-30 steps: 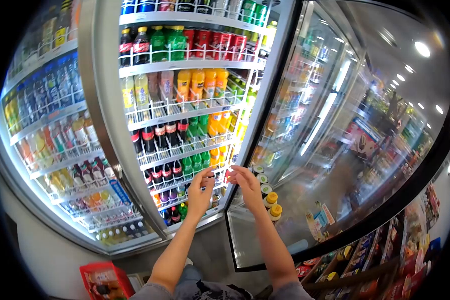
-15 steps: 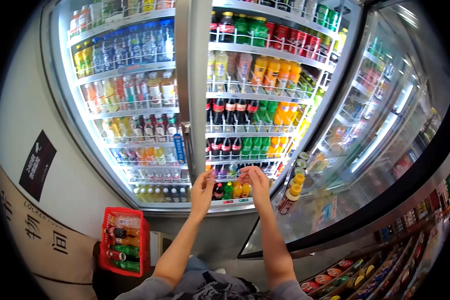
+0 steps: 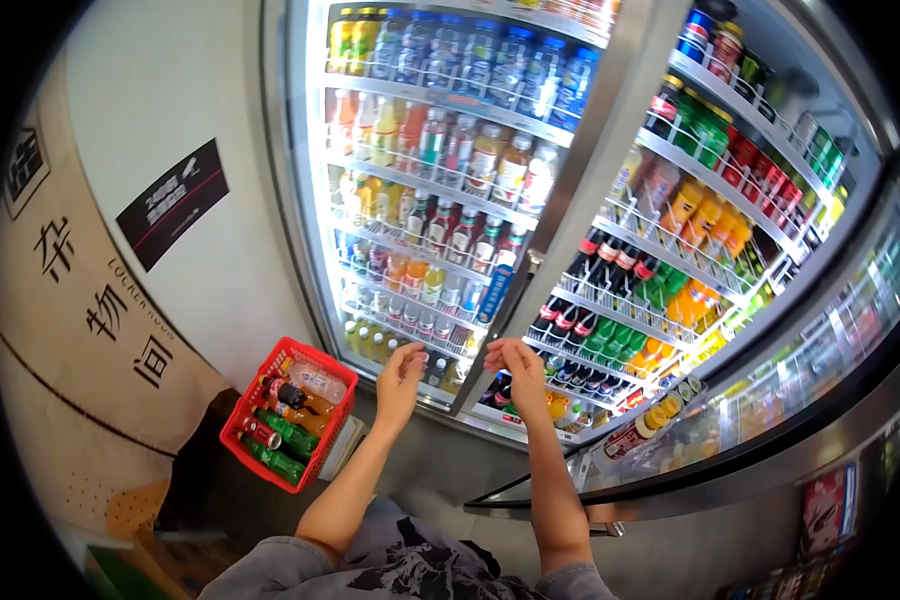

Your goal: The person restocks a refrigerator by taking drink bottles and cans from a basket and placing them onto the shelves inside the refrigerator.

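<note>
Both hands are raised in front of a lit drinks fridge. My left hand [image 3: 400,375] is loosely curled, fingers partly apart, with nothing seen in it. It is in front of the left section's lower shelves, nearest the small bottles [image 3: 375,343] at the bottom. My right hand [image 3: 520,370], also loosely bent and holding nothing visible, is in front of the frame between the sections and the right section's lower shelves. Cola bottles [image 3: 560,318] and green soda bottles [image 3: 610,340] stand behind it. Neither hand touches a bottle.
A red basket [image 3: 232,425] with bottles and a can sits on the floor at left. The fridge's glass door [image 3: 740,420] stands open at right. Water bottles [image 3: 480,55] fill an upper left shelf. A dark sign [image 3: 173,205] hangs on the left wall.
My view has turned left, so the fridge and open door shift right and the basket appears nearer the middle. Both hands stay raised in much the same pose.
</note>
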`<move>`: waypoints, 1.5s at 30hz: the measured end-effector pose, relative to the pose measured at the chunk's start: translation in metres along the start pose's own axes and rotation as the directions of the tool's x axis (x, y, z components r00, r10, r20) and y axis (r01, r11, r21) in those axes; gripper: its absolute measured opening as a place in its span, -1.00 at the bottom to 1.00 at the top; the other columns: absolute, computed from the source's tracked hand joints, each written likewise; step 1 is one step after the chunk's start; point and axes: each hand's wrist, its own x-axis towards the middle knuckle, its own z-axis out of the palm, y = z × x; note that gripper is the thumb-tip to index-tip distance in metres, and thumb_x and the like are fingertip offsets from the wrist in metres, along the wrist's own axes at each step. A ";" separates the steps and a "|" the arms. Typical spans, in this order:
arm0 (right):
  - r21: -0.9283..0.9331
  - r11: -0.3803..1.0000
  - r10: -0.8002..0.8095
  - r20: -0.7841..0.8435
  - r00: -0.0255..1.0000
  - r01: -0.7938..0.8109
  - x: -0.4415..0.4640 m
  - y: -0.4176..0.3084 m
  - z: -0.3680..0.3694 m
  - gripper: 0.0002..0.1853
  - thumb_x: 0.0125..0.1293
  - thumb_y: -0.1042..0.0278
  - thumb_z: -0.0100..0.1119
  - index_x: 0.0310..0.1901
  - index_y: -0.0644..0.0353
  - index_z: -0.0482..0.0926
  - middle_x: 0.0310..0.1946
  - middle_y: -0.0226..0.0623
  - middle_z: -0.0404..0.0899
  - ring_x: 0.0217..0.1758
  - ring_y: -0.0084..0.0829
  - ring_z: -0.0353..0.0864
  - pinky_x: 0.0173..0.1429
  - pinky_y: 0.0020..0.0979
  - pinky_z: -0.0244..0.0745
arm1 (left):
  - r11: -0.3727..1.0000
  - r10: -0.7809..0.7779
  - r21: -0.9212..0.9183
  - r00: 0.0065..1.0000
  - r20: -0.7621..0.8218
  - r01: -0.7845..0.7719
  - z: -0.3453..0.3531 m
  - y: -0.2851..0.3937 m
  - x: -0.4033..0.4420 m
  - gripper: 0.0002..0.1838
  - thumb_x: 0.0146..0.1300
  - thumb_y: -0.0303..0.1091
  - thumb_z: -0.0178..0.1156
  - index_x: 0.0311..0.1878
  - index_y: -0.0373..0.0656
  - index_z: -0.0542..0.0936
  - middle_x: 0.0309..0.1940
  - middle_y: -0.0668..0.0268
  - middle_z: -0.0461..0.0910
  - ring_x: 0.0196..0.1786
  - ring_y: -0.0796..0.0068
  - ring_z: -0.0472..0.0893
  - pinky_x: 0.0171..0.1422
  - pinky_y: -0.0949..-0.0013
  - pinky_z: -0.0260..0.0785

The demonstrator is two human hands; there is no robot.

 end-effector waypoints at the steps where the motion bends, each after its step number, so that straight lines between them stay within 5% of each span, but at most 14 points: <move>1: 0.010 1.000 -0.009 -0.004 1.000 0.009 0.009 0.001 0.006 -0.68 0.55 0.25 -0.08 -0.08 0.36 0.57 -0.32 -0.28 0.62 -0.28 -0.52 0.60 -0.14 -0.53 0.47 | 1.000 -0.009 0.001 0.999 -0.033 0.009 -0.005 0.005 0.005 -0.70 0.43 -0.39 0.09 0.18 -0.19 0.55 -0.08 0.24 0.65 -0.09 0.56 0.60 0.03 0.48 0.42; 9: -0.007 0.999 0.053 0.055 0.997 -0.053 0.075 0.015 0.041 -0.66 0.55 0.17 -0.06 -0.11 0.29 0.59 -0.36 -0.37 0.61 -0.30 -0.58 0.58 -0.18 -0.56 0.43 | 0.997 0.025 -0.067 0.998 -0.052 -0.028 -0.063 0.024 0.049 -0.69 0.48 -0.32 0.07 0.20 -0.21 0.52 -0.08 0.30 0.63 -0.08 0.58 0.56 0.06 0.51 0.37; 17: -0.061 0.989 0.146 0.157 0.977 -0.138 0.119 0.062 0.095 -0.66 0.54 0.16 -0.05 -0.12 0.27 0.61 -0.37 -0.38 0.60 -0.31 -0.58 0.60 -0.21 -0.56 0.44 | 0.999 -0.019 -0.036 0.939 -0.343 0.007 -0.168 -0.005 0.055 -0.74 0.45 -0.39 0.09 0.12 -0.25 0.56 -0.11 0.28 0.67 -0.04 0.58 0.59 0.05 0.52 0.40; 23: -0.025 0.984 0.170 0.407 0.898 -0.175 0.132 0.085 0.206 -0.69 0.55 0.20 -0.06 -0.11 0.26 0.60 -0.36 -0.41 0.60 -0.30 -0.60 0.55 -0.19 -0.57 0.41 | 0.999 -0.001 0.032 0.917 -0.399 0.015 -0.222 -0.004 0.054 -0.74 0.46 -0.37 0.08 0.12 -0.24 0.54 -0.11 0.29 0.66 -0.04 0.59 0.60 0.08 0.49 0.41; 29: -0.030 0.974 0.181 0.703 0.688 -0.225 0.133 0.125 0.310 -0.73 0.54 0.29 -0.07 -0.09 0.29 0.59 -0.35 -0.42 0.60 -0.30 -0.63 0.55 -0.16 -0.57 0.45 | 0.999 -0.044 -0.044 0.788 -0.614 0.021 -0.289 -0.023 0.026 -0.74 0.45 -0.37 0.07 0.11 -0.25 0.56 -0.16 0.28 0.65 -0.12 0.58 0.60 0.02 0.50 0.42; 31: -0.033 0.961 0.199 0.769 0.607 -0.275 0.132 0.141 0.342 -0.73 0.54 0.28 -0.06 -0.09 0.28 0.59 -0.33 -0.41 0.61 -0.28 -0.64 0.56 -0.14 -0.57 0.46 | 0.990 -0.077 0.037 0.738 -0.670 0.136 -0.316 -0.046 0.007 -0.71 0.50 -0.28 0.03 0.14 -0.22 0.53 -0.11 0.34 0.60 -0.15 0.62 0.52 0.01 0.53 0.42; 34: -0.095 0.962 0.219 0.831 0.511 -0.257 0.126 0.163 0.384 -0.73 0.54 0.26 -0.05 -0.07 0.26 0.58 -0.29 -0.39 0.63 -0.24 -0.62 0.59 -0.12 -0.55 0.49 | 0.990 -0.096 -0.009 0.631 -0.770 0.140 -0.345 -0.074 -0.024 -0.74 0.50 -0.33 0.02 0.13 -0.21 0.53 -0.13 0.36 0.59 -0.17 0.59 0.53 0.01 0.52 0.42; 40: -0.255 0.873 0.357 0.915 0.189 -0.415 0.089 0.234 0.439 -0.73 0.52 0.34 -0.04 0.15 0.21 0.50 -0.14 -0.28 0.62 -0.13 -0.50 0.64 -0.04 -0.45 0.60 | 0.913 -0.396 -0.339 0.289 -0.872 0.229 -0.353 -0.125 -0.077 -0.71 0.40 -0.46 0.06 0.15 -0.20 0.52 -0.22 0.39 0.58 -0.28 0.64 0.52 -0.19 0.56 0.37; 45: -0.394 0.797 0.456 0.889 0.029 -0.458 0.045 0.305 0.459 -0.67 0.49 0.37 -0.01 0.24 0.15 0.43 -0.05 -0.27 0.59 0.01 -0.46 0.62 0.03 -0.42 0.60 | 0.844 -0.493 -0.441 0.120 -0.862 0.305 -0.353 -0.182 -0.100 -0.64 0.38 -0.52 0.02 0.23 -0.17 0.47 -0.14 0.36 0.56 -0.15 0.59 0.53 -0.08 0.52 0.38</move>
